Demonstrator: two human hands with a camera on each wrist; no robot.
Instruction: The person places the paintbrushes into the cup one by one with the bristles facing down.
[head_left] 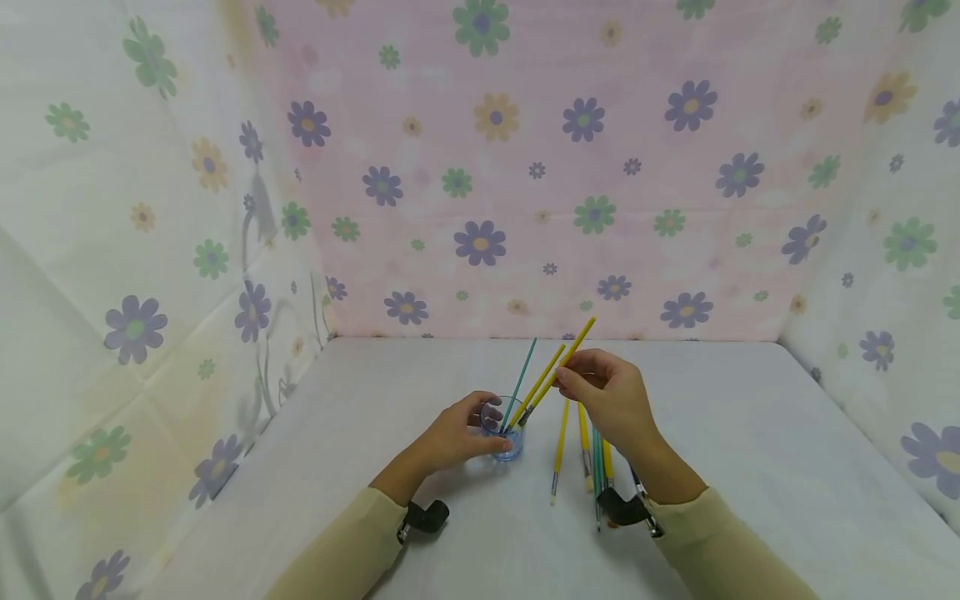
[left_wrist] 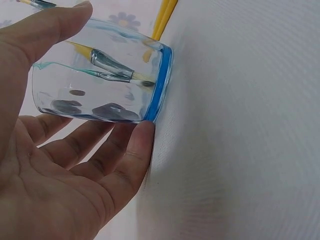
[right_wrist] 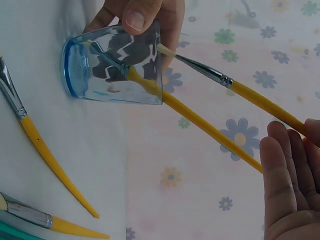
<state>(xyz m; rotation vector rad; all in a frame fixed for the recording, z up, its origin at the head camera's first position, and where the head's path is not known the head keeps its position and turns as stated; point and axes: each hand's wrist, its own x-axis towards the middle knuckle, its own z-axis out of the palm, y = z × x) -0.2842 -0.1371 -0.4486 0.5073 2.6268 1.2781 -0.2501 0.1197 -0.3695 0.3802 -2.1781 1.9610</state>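
My left hand (head_left: 453, 433) holds a clear drinking glass (head_left: 513, 451) with a blue base, which stands upright on the table. Its thumb is on one side and the fingers on the other, as the left wrist view shows. Inside the glass lean a yellow paintbrush (head_left: 543, 381) and a thin green paintbrush (head_left: 523, 371), bristles down. Between thumb and fingers my right hand (head_left: 618, 404) pinches a second yellow paintbrush (right_wrist: 265, 104) by its handle. That brush slants downward, its pale bristles (right_wrist: 165, 50) at the glass rim.
To the right of the glass, several paintbrushes lie on the white table (head_left: 720, 417), among them a slim yellow one (head_left: 561, 446) and green ones (head_left: 597, 467), partly under my right wrist. Flowered cloth (head_left: 525, 192) walls the table at the back and sides.
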